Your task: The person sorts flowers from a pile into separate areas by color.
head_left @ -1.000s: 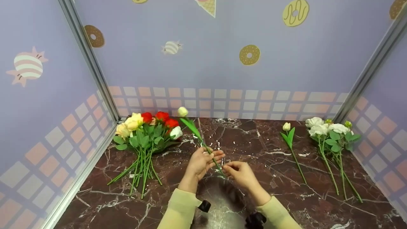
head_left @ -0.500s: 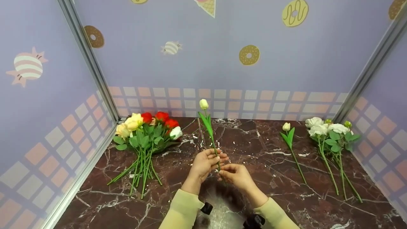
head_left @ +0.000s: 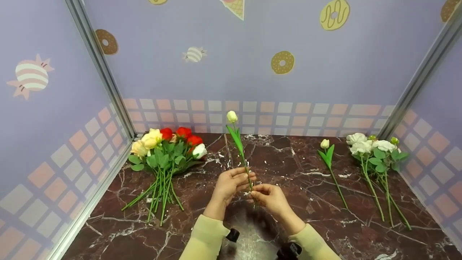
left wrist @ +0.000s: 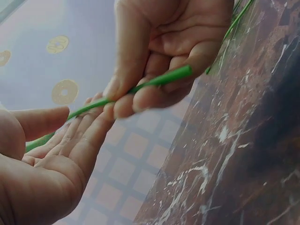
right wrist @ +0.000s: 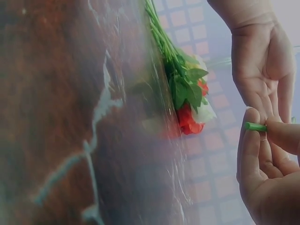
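Note:
A white tulip (head_left: 232, 116) with long green leaves stands almost upright above the middle of the table, its bloom leaning slightly left. My left hand (head_left: 232, 185) holds its stem between the thumb and outstretched fingers, palm facing up. Lower down, my right hand (head_left: 271, 198) pinches the stem with thumb and fingertips. In the left wrist view the cut end of the green stem (left wrist: 171, 76) sticks out past the right fingers. The right wrist view also shows that short stem end (right wrist: 255, 126) at the right fingertips, with the left hand (right wrist: 262, 65) beyond.
On the left lies a bunch of yellow, red and white flowers (head_left: 169, 155). A second white tulip (head_left: 329, 159) lies to the right, beside several white flowers (head_left: 375, 148). Patterned walls (head_left: 234, 72) enclose the dark marble table (head_left: 306, 231) at back and sides.
The tulip has swung from a leftward lean to nearly upright, its bloom moving right and slightly up. Both hands keep hold of the stem, with small shifts; the flowers on the table stay put.

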Demonstrator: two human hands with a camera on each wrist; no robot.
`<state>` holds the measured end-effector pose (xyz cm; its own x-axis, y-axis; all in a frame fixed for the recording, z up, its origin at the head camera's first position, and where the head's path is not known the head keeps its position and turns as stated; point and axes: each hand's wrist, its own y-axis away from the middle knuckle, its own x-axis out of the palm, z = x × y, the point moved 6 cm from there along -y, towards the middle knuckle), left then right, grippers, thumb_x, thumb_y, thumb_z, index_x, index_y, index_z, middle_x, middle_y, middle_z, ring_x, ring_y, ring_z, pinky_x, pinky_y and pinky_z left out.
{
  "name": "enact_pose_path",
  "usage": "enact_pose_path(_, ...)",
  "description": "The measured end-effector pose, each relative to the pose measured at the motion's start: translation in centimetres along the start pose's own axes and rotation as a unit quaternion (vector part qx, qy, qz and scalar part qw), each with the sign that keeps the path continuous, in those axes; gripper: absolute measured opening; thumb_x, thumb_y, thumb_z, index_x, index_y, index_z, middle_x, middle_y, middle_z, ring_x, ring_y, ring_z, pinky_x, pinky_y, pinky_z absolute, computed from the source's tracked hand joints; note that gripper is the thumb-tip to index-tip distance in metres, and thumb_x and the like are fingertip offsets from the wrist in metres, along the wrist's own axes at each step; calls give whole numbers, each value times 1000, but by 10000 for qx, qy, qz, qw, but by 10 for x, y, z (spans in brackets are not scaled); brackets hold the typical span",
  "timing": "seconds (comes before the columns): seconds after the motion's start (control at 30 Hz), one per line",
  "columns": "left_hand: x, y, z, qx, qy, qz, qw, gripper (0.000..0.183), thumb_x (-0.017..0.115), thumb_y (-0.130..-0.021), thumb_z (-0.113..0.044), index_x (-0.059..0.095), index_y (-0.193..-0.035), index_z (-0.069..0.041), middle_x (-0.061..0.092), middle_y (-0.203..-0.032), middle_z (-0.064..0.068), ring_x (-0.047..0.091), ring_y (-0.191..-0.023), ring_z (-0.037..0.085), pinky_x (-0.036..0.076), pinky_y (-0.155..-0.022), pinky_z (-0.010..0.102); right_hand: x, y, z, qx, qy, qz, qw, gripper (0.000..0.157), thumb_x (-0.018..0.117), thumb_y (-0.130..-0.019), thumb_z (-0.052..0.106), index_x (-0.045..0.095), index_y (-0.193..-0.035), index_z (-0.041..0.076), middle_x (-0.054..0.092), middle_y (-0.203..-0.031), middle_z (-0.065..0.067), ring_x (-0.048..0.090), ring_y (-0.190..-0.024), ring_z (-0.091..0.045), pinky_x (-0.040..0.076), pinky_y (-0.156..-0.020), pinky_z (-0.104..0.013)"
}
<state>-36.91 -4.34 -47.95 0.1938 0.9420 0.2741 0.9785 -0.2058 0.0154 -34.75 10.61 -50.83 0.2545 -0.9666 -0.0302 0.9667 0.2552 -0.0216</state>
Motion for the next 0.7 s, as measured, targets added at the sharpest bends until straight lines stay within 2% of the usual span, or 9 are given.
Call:
enact_pose_path(0.17,-19,-2,-6,103,22,-371,9993,40,57,-102,1,52,-138,17,67,-128,31,75,-111,31,58,-102,44,-13,-3,4,-28,-56,-276,9996,27,65,-97,-4,61,-116,-23,78,-93,-15,74,-74,-12,66,-75,-31)
enact_pose_path(0.3,-42,-2,-14,231,-38,-845,9962,38,59,-101,2,53,-135,17,70,-123,30,76,-106,28,62,-95,38,-27,-5,7,-61,124,-597,9981,26,65,-96,-4,62,-116,-22,78,-91,-13,73,-73,-10,66,-73,-28)
enact_pose_path(0.5,-81,1,-23,287,-220,-1722,9844,35,60,-100,3,58,-132,14,72,-122,27,77,-95,18,64,-90,34,-48,-9,9,14,83,-1097,9939,24,66,-95,-5,65,-115,-18,77,-90,-14,73,-72,-12,63,-67,-25)
enact_pose_path(0.6,-103,6,-27,372,-658,-2316,9699,32,63,-99,1,62,-129,12,71,-122,28,74,-93,17,64,-89,35,-62,-10,12,-41,248,-1404,9898,22,68,-94,-5,67,-113,-17,77,-89,-15,73,-70,-15,61,-63,-23)
enact_pose_path(0.7,-126,13,-34,455,-1618,-2925,9414,31,65,-99,-4,66,-127,9,70,-124,29,72,-101,27,61,-92,39,-77,-11,13,-77,361,-1659,9854,21,68,-94,-5,68,-112,-16,77,-90,-19,73,-70,-15,62,-63,-24)
